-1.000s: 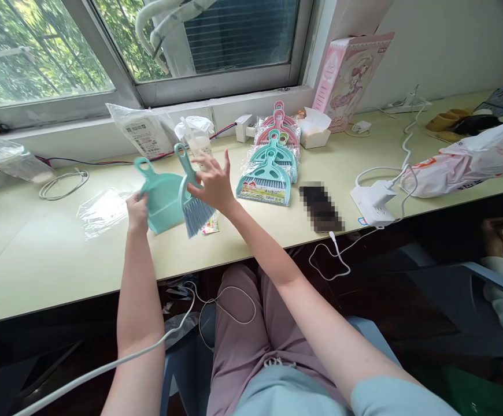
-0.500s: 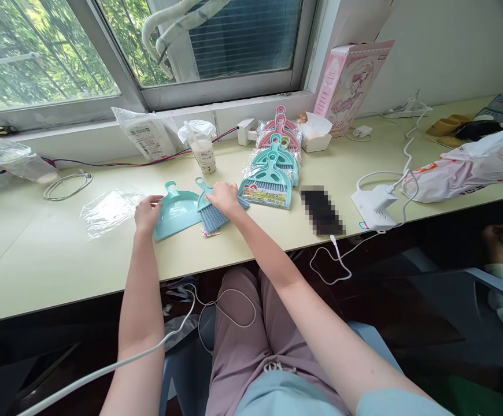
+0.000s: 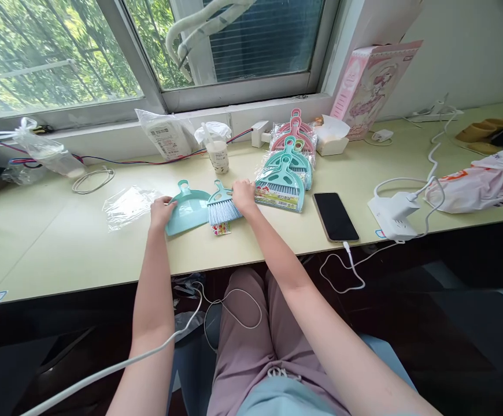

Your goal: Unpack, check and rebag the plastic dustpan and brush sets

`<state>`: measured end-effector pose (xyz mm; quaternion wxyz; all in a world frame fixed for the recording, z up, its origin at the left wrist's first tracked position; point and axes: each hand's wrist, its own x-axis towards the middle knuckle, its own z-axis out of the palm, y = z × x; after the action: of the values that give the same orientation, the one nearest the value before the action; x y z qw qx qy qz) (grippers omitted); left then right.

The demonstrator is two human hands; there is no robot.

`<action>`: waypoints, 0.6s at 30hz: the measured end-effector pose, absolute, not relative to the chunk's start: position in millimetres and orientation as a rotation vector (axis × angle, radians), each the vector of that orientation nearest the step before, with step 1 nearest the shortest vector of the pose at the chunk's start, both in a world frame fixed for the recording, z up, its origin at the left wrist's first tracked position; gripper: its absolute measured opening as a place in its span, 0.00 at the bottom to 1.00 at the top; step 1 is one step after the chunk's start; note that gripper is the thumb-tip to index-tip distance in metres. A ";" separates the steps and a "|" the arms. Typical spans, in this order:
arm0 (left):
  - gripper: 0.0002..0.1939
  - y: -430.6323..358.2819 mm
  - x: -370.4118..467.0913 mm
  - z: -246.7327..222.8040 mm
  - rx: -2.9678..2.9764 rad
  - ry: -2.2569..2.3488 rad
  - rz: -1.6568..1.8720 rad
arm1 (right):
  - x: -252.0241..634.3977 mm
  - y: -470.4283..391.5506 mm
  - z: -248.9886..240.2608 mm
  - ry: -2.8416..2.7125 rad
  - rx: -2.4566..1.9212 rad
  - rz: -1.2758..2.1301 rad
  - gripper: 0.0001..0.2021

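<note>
Near the illegible card, left hand pinches dustpan, right hand touches brush, its hold unclear.

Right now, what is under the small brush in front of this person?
A printed card shows below the bristles of the brush, on the table. The brush seems to cover the card's upper part; anything else beneath it can't be seen.

On the table, dustpan left — brush right.
</note>
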<state>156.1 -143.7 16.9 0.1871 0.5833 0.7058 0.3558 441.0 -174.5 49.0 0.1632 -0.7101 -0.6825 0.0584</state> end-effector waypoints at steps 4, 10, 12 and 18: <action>0.14 -144.3 153.6 24.9 1.276 1.768 1.305 | 445.0 -170.5 49.7 -1.874 -1.921 0.229 0.12; 0.29 -154.9 162.6 41.1 1.234 1.284 1.630 | 430.6 -175.8 62.3 -1.746 -1.259 0.523 0.10; 0.34 -163.9 176.9 43.8 1.325 1.152 1.564 | 420.4 -183.9 65.1 -1.657 -1.216 0.510 0.12; 0.32 -187.6 221.8 39.9 1.532 1.060 1.179 | 407.7 -205.3 65.5 -1.655 -1.433 0.223 0.13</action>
<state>221.8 -187.6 39.9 0.4514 0.6200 0.4291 0.4772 407.7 -205.3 65.5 0.4536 -0.5803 -0.6704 0.0902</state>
